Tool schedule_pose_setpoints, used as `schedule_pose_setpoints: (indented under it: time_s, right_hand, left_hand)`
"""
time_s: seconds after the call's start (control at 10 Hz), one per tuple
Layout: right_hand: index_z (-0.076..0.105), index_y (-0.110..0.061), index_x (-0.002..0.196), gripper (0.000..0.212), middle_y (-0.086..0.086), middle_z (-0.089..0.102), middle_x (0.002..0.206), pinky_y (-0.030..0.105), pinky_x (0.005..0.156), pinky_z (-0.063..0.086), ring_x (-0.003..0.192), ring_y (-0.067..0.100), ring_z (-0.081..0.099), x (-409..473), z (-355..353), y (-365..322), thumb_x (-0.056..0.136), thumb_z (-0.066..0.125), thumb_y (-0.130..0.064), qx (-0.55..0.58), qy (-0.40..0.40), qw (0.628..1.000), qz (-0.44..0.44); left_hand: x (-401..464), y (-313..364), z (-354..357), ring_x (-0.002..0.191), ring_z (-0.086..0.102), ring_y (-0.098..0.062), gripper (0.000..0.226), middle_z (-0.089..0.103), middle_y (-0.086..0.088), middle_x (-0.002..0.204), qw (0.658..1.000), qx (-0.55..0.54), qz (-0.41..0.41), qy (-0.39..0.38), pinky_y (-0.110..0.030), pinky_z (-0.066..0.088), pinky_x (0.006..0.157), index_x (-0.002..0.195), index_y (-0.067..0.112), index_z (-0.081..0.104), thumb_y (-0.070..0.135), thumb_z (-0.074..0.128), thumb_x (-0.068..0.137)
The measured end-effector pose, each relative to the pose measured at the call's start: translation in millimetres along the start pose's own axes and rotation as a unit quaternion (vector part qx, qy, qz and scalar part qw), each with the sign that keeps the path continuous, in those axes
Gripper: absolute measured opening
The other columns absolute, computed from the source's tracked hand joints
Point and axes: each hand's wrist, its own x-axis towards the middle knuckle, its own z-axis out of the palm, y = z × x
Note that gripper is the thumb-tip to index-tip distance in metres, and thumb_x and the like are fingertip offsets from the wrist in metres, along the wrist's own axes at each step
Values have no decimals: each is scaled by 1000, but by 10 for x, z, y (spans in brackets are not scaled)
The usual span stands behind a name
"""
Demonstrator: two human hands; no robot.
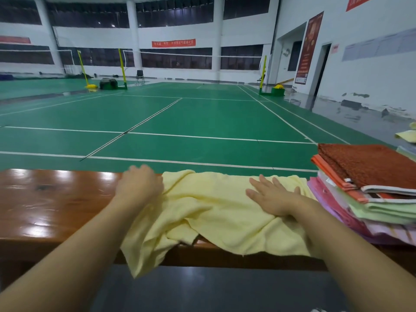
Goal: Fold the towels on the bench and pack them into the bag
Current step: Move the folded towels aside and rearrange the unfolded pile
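Soft, light yellow towel [216, 212] on desk [51, 203], limp and rumpled: left hand [139, 185] gripping its edge, right hand [274, 197] pressing flat; best taken by corners.

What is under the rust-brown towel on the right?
The rust-brown towel tops a stack of folded towels: orange, white-edged, green, pink and lilac layers show. The bench beneath the stack is covered.

1. Indoor sports hall, badminton courts.
2. Green court floor [202, 118] w/ white boundary lines.
3. Nets [180, 54] strung btwn yellow posts [122, 66], several courts side by side.
4. High white walls, dark upper windows, red banners [173, 43].
5. Glossy wooden courtside surface [51, 199] in foreground; folding chair [140, 76] at far end.
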Motion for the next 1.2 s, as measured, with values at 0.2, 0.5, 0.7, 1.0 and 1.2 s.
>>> schedule_pose_setpoints:
  time_s: [0.2, 0.5, 0.7, 1.0, 1.2]
  right_hand:
    - [-3, -51, 157, 63, -21, -17, 165, 79, 109, -5, 155, 21, -16, 30, -26, -25, 99, 14, -71, -5, -10, 1000, 1]
    - [-1, -51, 157, 63, -20, -15, 166, 78, 111, -5, 155, 20, -15, 37, -13, -6, 99, 15, -71, -5, -1, 1000, -3]
    - [-1, -51, 157, 63, -20, -14, 166, 78, 110, -5, 155, 20, -14, 54, -7, -2, 99, 15, -70, -5, 0, 1000, -1]
    - [-1, -51, 157, 62, -19, -14, 166, 77, 110, -5, 155, 20, -14, 56, -3, 5, 100, 16, -69, -3, 1, 1000, -2]
    - [1, -51, 157, 62, -19, -13, 167, 76, 112, -5, 155, 19, -14, 41, -3, 8, 100, 16, -69, 1, 4, 1000, -6]
  left_hand:
    - [-31, -218, -49, 91, 67, -23, 49, 71, -6, 102, 981, -113, 5, -159, -38, 58, 85, 106, 11, 74, 56, 63, 90]
    - [-191, -266, -268, 78, 69, -30, 31, 69, -12, 90, 642, -713, -101, -265, -40, 58, 80, 97, 8, 73, 27, 49, 94]
    - [-311, 17, -100, 79, 73, -35, 25, 73, -23, 100, 657, -673, -102, -324, -45, 62, 61, 120, 5, 65, 14, 53, 100]
    - [-392, 561, 14, 96, 62, -17, 107, 60, 3, 122, 947, -231, 45, -218, -30, 54, 76, 130, 22, 61, 91, 69, 48]
    - [-338, 575, 87, 106, 61, -20, 89, 65, 3, 117, 952, -214, 96, -198, -42, 51, 99, 118, 27, 66, 77, 82, 46]
